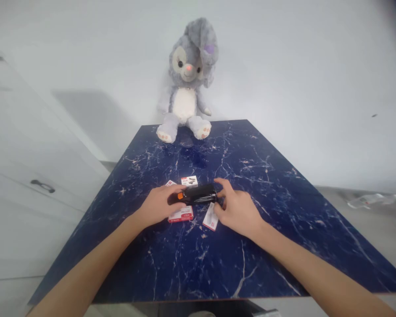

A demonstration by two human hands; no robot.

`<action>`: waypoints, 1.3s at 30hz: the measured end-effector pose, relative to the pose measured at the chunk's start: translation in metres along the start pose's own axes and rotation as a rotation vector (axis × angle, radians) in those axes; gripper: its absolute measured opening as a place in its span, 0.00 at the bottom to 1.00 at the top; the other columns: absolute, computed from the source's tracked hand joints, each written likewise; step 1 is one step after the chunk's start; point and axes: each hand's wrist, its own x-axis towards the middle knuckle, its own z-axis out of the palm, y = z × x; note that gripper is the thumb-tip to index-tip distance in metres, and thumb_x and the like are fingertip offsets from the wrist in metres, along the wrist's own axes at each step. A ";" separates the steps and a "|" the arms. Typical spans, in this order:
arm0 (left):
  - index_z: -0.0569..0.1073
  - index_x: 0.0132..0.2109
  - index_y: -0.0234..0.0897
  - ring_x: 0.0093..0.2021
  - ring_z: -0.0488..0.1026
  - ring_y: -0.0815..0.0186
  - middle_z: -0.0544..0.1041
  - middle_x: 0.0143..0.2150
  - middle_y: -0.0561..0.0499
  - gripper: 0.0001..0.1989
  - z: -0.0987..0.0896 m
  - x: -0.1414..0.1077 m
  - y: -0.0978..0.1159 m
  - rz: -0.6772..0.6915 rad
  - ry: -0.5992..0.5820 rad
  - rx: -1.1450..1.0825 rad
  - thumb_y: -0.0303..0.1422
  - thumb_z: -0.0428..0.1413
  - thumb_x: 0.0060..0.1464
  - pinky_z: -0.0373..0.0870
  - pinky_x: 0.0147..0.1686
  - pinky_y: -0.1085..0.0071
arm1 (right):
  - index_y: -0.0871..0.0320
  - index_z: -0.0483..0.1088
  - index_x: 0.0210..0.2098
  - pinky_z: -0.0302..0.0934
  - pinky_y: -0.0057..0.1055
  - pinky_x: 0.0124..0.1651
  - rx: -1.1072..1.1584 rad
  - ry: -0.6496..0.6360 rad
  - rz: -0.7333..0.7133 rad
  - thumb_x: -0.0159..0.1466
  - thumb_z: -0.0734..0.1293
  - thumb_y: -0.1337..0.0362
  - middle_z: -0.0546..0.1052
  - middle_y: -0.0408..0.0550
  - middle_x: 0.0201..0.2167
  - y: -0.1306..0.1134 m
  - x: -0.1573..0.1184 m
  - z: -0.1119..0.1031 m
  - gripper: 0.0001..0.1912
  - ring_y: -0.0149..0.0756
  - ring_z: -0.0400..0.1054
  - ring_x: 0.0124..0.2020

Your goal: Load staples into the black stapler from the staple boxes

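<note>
Between both hands, low over the table, I have the black object, its long axis running left to right and its orange tip leftward. Neither hand is clearly nearer. From the left, the left hand closes thumb and fingers about the tip end. Opposite, the right hand bends its fingers at the other end, index raised; whether they grip, I can't tell. Around it lie a red-edged box, a white box and a card.
</note>
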 end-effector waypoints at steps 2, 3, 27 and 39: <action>0.75 0.56 0.48 0.48 0.79 0.59 0.80 0.53 0.53 0.23 0.002 0.000 0.002 -0.005 0.002 -0.016 0.39 0.63 0.53 0.72 0.52 0.63 | 0.58 0.46 0.70 0.66 0.33 0.33 -0.010 0.020 -0.033 0.59 0.62 0.67 0.81 0.45 0.32 -0.004 -0.002 0.008 0.42 0.40 0.75 0.28; 0.75 0.56 0.48 0.48 0.79 0.59 0.81 0.53 0.53 0.23 0.003 0.000 0.002 -0.010 0.005 -0.023 0.39 0.63 0.53 0.72 0.52 0.63 | 0.58 0.42 0.72 0.67 0.33 0.34 -0.015 0.031 -0.040 0.58 0.62 0.66 0.80 0.45 0.32 -0.005 -0.002 0.011 0.45 0.41 0.75 0.28; 0.68 0.62 0.45 0.44 0.80 0.60 0.80 0.53 0.49 0.28 0.006 0.001 0.010 -0.042 -0.031 -0.113 0.36 0.61 0.55 0.76 0.50 0.62 | 0.52 0.54 0.70 0.70 0.34 0.39 0.038 0.072 -0.055 0.58 0.64 0.68 0.81 0.45 0.34 -0.010 0.003 0.013 0.41 0.38 0.75 0.31; 0.68 0.61 0.44 0.41 0.79 0.59 0.80 0.46 0.49 0.29 0.024 0.000 0.023 -0.116 0.126 -0.032 0.43 0.63 0.54 0.76 0.45 0.62 | 0.59 0.41 0.72 0.68 0.46 0.49 0.138 -0.029 -0.014 0.64 0.66 0.53 0.75 0.61 0.52 -0.004 0.006 0.012 0.45 0.52 0.73 0.50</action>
